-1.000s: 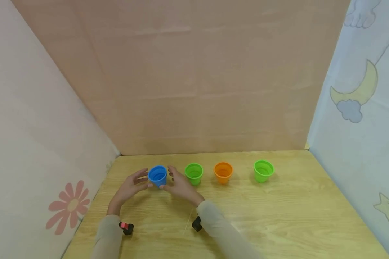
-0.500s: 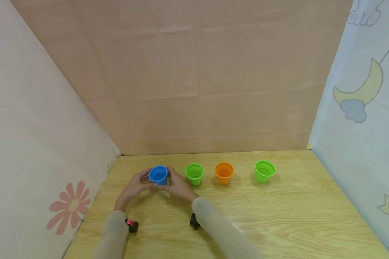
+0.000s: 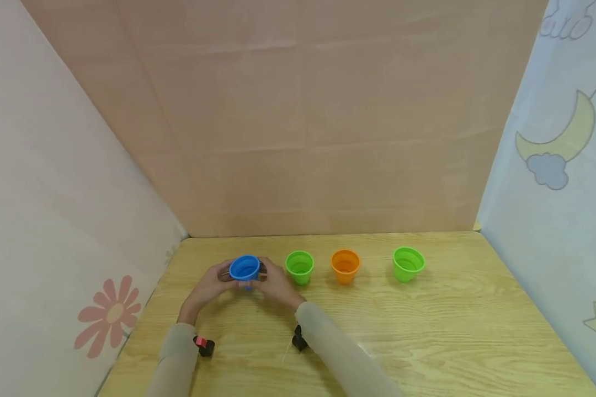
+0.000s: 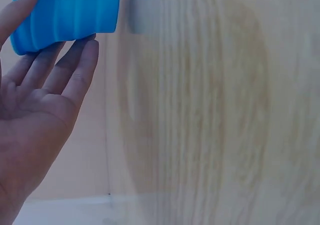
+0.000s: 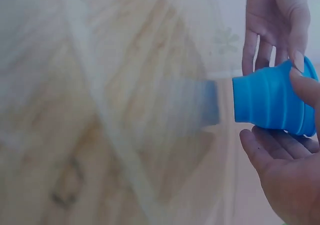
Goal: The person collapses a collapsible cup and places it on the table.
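Note:
A blue cup (image 3: pixel 245 268) with stepped, ringed walls is held between both hands at the left of the table, its mouth facing up. My left hand (image 3: pixel 209 285) grips its left side and my right hand (image 3: pixel 277 286) its right side, thumbs at the near side. In the right wrist view, a narrow gap separates the cup's base from its reflection on the tabletop. The left wrist view has the cup (image 4: pixel 70 12) at the top, with fingers of the left hand (image 4: pixel 37 117) against its wall. A green cup (image 3: pixel 300 267) stands just right of my right hand.
Farther right on the wooden table (image 3: pixel 377 336) stand an orange cup (image 3: pixel 345 267) and another green cup (image 3: pixel 408 264), both upright. A brown-covered wall (image 3: pixel 303 138) closes off the back. Printed cloth walls (image 3: pixel 541 231) rise on both sides.
Both hands have closed in from beside the blue cup and now grip it. The cup seems slightly tilted or raised. The other cups keep their places; the view has shifted a little.

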A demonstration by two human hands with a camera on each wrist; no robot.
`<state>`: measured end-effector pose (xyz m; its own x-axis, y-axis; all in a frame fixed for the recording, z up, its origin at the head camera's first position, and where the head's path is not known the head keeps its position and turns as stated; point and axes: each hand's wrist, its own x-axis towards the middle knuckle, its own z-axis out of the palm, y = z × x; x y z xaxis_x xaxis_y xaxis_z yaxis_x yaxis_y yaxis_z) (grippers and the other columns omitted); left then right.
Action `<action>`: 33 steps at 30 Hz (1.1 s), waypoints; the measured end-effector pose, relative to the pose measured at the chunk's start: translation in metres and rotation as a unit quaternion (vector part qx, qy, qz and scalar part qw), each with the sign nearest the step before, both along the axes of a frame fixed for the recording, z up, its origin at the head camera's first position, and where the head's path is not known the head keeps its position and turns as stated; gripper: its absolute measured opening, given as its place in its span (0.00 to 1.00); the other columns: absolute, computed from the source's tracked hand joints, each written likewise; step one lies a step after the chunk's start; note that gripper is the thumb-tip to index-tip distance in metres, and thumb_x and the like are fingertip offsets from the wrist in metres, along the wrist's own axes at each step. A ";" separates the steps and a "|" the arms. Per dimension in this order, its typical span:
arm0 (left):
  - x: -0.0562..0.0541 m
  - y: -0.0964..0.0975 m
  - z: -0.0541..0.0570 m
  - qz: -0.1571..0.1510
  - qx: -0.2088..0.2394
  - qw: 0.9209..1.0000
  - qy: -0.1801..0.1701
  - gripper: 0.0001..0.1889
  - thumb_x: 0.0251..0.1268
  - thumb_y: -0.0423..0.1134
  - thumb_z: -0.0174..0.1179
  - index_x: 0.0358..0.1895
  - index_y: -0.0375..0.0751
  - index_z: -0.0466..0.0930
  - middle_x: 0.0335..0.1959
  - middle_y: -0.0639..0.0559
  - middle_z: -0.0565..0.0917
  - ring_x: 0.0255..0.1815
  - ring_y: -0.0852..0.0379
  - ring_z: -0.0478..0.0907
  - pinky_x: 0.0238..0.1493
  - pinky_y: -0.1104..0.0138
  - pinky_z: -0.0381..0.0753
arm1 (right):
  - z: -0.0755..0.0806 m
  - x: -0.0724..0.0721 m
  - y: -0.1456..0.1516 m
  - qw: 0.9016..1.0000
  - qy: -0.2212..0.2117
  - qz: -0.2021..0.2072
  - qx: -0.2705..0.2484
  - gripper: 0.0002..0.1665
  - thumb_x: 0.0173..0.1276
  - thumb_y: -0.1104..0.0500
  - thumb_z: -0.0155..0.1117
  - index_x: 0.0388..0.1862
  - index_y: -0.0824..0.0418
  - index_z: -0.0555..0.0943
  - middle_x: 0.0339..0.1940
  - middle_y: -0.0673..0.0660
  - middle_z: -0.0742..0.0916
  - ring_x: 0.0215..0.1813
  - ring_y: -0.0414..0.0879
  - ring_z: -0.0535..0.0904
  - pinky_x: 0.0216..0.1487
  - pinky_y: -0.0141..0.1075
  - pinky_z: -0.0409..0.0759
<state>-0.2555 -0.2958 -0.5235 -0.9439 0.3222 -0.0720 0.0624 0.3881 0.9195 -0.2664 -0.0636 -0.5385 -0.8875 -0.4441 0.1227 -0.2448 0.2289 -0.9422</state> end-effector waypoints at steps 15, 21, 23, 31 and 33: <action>0.026 0.015 0.013 -0.006 0.027 0.999 0.030 0.33 0.70 0.44 0.71 0.75 0.44 0.72 0.71 0.36 0.79 0.66 0.39 0.83 0.61 0.59 0.90 | 0.025 0.021 0.023 0.999 0.004 0.019 -0.027 0.32 0.70 0.56 0.75 0.69 0.61 0.75 0.63 0.61 0.86 0.64 0.56 0.85 0.60 0.45 0.90; 0.037 0.033 0.020 -0.013 0.042 0.997 0.068 0.29 0.71 0.41 0.70 0.73 0.44 0.75 0.67 0.37 0.82 0.63 0.44 0.86 0.58 0.62 0.90 | 0.031 0.028 0.041 0.999 -0.002 0.026 -0.033 0.32 0.70 0.56 0.75 0.69 0.61 0.75 0.63 0.61 0.86 0.64 0.56 0.85 0.62 0.46 0.90; 0.040 0.042 0.022 -0.018 0.042 0.996 0.074 0.29 0.71 0.42 0.70 0.73 0.44 0.74 0.68 0.38 0.82 0.64 0.45 0.85 0.60 0.63 0.90 | 0.032 0.031 0.050 0.999 -0.002 0.024 -0.030 0.32 0.71 0.55 0.75 0.70 0.61 0.75 0.64 0.61 0.86 0.63 0.57 0.86 0.62 0.46 0.90; 0.047 0.074 0.031 -0.045 0.060 0.993 0.087 0.29 0.71 0.41 0.70 0.73 0.47 0.75 0.68 0.41 0.83 0.66 0.39 0.83 0.61 0.62 0.89 | 0.044 0.040 0.089 0.999 -0.004 0.028 -0.030 0.36 0.69 0.56 0.76 0.72 0.64 0.73 0.66 0.65 0.86 0.64 0.60 0.86 0.62 0.47 0.90; 0.047 0.082 0.032 -0.057 0.064 0.992 0.091 0.29 0.71 0.41 0.70 0.73 0.47 0.75 0.67 0.41 0.83 0.66 0.39 0.84 0.61 0.61 0.89 | 0.045 0.042 0.099 0.999 -0.002 0.032 -0.031 0.37 0.69 0.56 0.76 0.73 0.65 0.73 0.66 0.66 0.85 0.64 0.61 0.85 0.62 0.46 0.89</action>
